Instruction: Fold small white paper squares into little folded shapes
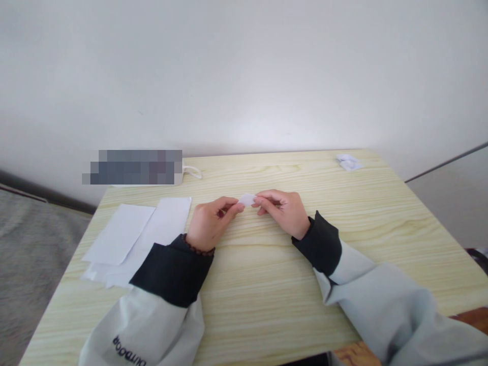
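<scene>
Between my two hands is a small white piece of paper (pixel 247 199), held up over the middle of the table. My left hand (pixel 213 222) pinches its left end between thumb and forefinger. At the other end, my right hand (pixel 284 211) grips it in the same way, with the remaining fingers curled in. Whether the piece is folded is too small to tell. Nearest my left wrist lie white paper sheets (pixel 120 234), overlapping one another on the left of the table.
The light wood-grain table (pixel 251 305) stands against a white wall (pixel 244 76). At its back left sits a blurred-out box-like object (pixel 133 168) with a white loop. Small folded white papers (pixel 348 162) lie at the back right. A dark-edged object (pixel 308 360) shows at the front edge.
</scene>
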A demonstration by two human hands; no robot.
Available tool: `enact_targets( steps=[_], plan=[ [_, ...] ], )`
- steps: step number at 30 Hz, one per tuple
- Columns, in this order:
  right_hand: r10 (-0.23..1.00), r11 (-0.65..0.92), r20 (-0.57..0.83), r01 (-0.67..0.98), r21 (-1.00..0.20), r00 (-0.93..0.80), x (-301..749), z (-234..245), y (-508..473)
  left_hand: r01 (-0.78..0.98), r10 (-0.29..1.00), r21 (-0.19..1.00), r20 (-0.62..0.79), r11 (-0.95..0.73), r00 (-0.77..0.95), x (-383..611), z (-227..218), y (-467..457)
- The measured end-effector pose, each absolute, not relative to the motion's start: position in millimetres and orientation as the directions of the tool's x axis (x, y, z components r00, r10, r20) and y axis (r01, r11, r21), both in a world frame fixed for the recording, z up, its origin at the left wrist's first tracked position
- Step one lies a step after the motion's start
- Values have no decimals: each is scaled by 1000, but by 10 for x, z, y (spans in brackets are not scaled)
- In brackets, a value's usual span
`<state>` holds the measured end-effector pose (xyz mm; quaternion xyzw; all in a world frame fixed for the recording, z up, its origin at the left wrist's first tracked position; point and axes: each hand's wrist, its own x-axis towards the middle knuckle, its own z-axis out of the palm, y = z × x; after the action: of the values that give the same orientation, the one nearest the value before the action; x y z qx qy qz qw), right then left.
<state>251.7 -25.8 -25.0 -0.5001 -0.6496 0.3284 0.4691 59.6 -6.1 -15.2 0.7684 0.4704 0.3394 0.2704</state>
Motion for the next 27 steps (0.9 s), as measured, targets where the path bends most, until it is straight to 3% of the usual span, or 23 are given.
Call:
enact_targets(
  steps=[16,27],
  plan=[
    [954,298,276,355,-886,-113,2512,-254,-274,550,909,732,252,-403,332,602,-122,-73],
    [960,278,274,285,-917,-54,2504,-243,-261,516,871,702,384,-491,307,624,-168,-60]
  ],
)
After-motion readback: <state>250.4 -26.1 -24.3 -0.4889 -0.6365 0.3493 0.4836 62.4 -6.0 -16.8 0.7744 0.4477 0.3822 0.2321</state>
